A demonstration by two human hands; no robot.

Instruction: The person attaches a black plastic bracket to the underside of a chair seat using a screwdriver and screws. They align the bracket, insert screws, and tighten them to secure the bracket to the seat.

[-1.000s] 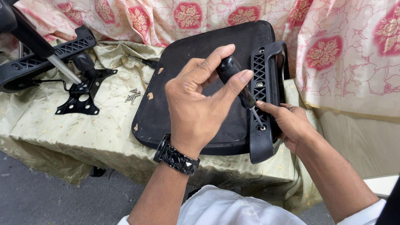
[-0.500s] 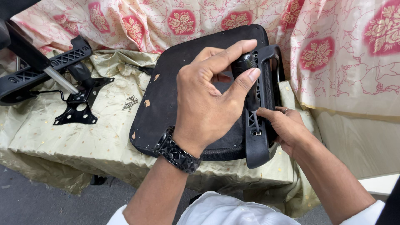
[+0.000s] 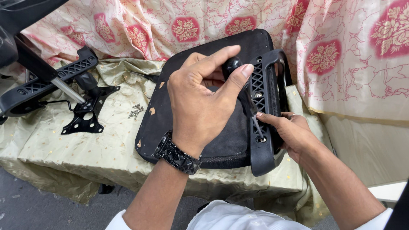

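A black chair seat (image 3: 191,127) lies upside down on a cloth-covered table. A black plastic armrest bracket (image 3: 263,106) rests along its right side. My left hand (image 3: 200,98), with a black watch at the wrist, grips the black handle of a screwdriver (image 3: 238,81). The screwdriver's shaft slants down to a screw hole near the lower end of the bracket. My right hand (image 3: 289,132) holds the bracket's outer edge, its fingertips beside the screwdriver tip.
Several loose screws (image 3: 136,111) lie on the beige cloth (image 3: 64,145) left of the seat. A black metal mounting plate (image 3: 87,115) and another black armrest (image 3: 47,85) with a metal rod sit at the left. Pink floral fabric (image 3: 341,55) hangs behind.
My left hand has shifted its grip round the screwdriver handle and the handle now stands higher. My right hand has stayed on the bracket. The camera has come closer.
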